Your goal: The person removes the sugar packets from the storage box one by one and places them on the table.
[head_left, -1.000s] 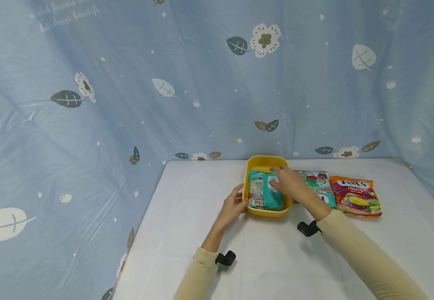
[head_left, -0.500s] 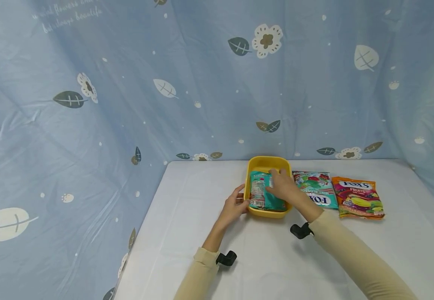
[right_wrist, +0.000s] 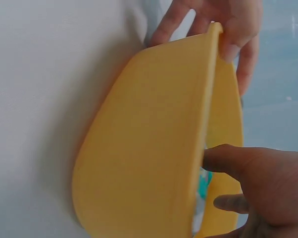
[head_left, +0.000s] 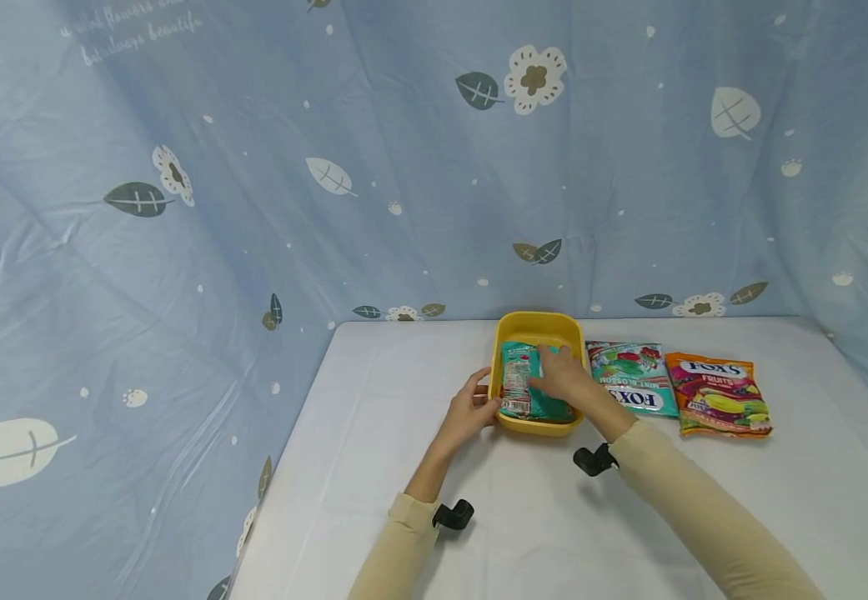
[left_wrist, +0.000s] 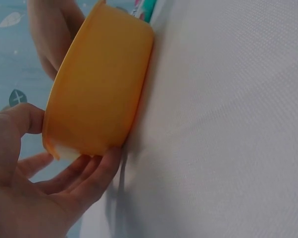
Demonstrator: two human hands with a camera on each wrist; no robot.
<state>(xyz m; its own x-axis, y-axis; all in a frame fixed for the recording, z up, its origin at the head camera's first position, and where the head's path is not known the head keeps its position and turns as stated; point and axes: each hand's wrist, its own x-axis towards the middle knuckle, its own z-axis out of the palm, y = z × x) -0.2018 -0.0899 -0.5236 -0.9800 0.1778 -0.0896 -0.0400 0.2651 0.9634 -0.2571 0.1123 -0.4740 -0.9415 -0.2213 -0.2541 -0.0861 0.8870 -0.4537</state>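
In the head view a yellow plastic tub [head_left: 535, 327] stands upright at the table's far edge, with a teal candy packet [head_left: 519, 387] lying inside. My left hand [head_left: 467, 413] holds the tub's near left corner; the left wrist view shows its thumb at the rim and several fingers against the outer wall. My right hand [head_left: 564, 379] reaches over the right rim, fingers spread on top of the packet and covering its right part. In the right wrist view the thumb [right_wrist: 225, 157] looks straight, and the tub wall [right_wrist: 139, 144] hides most of the packet.
Right of the tub lie a teal Fox's Mint Blossom candy packet [head_left: 632, 379] and an orange-purple Fox's Fruits packet [head_left: 717, 396], side by side. A blue patterned curtain [head_left: 403, 233] hangs behind and left of the white table [head_left: 524, 517].
My right hand has moved left and down onto the packet in the tub, uncovering more of the Mint Blossom packet. My left hand and the tub have hardly moved.
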